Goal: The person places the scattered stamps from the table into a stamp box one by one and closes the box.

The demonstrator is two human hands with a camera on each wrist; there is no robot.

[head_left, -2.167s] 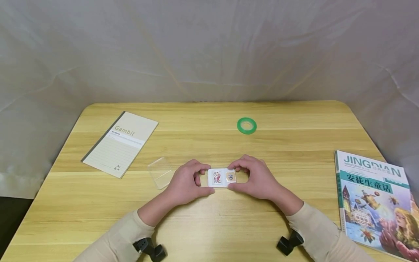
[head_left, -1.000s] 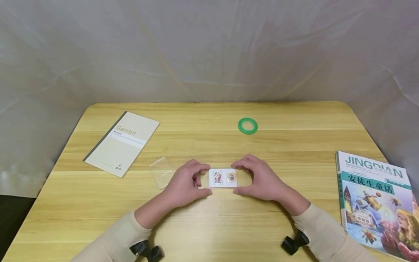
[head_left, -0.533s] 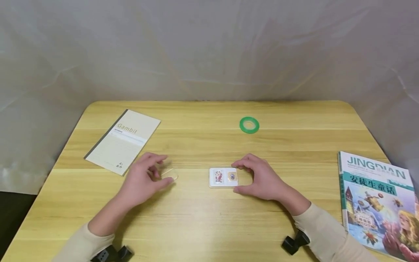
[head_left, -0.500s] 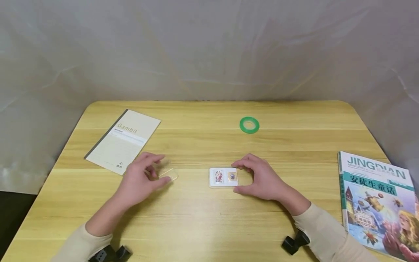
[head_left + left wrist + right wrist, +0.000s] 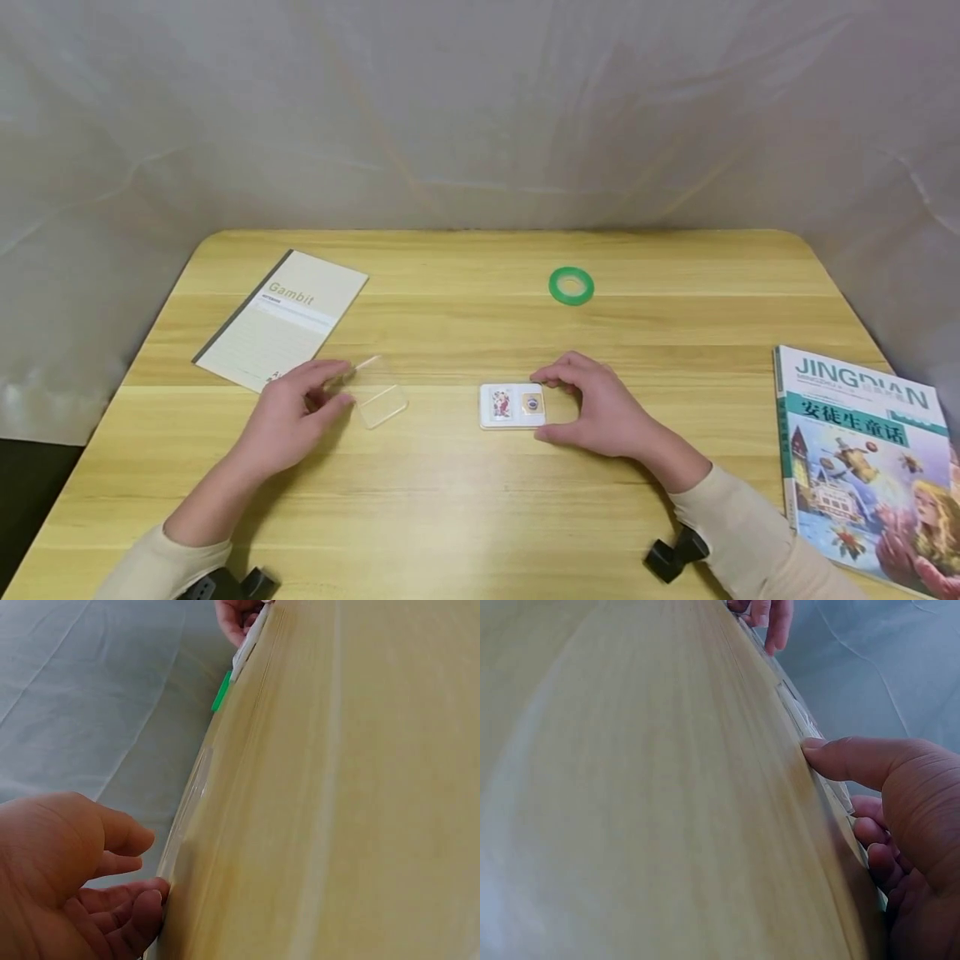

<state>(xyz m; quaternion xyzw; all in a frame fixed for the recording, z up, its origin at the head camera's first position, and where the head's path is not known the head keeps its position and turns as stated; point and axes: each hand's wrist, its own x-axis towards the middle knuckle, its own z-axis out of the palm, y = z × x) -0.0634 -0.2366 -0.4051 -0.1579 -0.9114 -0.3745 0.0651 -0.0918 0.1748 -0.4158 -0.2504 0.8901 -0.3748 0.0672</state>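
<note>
A small white case [image 5: 512, 406] with two picture inserts lies flat near the middle of the wooden table [image 5: 480, 517]. My right hand [image 5: 540, 407] grips its right end between thumb and forefinger; in the right wrist view the thumb [image 5: 832, 754] presses the case's edge [image 5: 799, 712]. A clear plastic lid [image 5: 382, 392] lies to the left of the case. My left hand [image 5: 347, 384] pinches the lid's left edge, which looks slightly raised. In the left wrist view the curled fingertips [image 5: 150, 900] meet the lid's near end [image 5: 193, 787].
A beige "Gambit" notebook [image 5: 281, 321] lies at the back left, close behind my left hand. A green tape roll [image 5: 571, 286] sits toward the back. A colourful book [image 5: 862, 458] lies at the right edge. Grey cloth hangs behind the table.
My left hand let go of the white case, moved left over the clear lid, then slid back to the lid's left edge. The right hand and the case stayed put.
</note>
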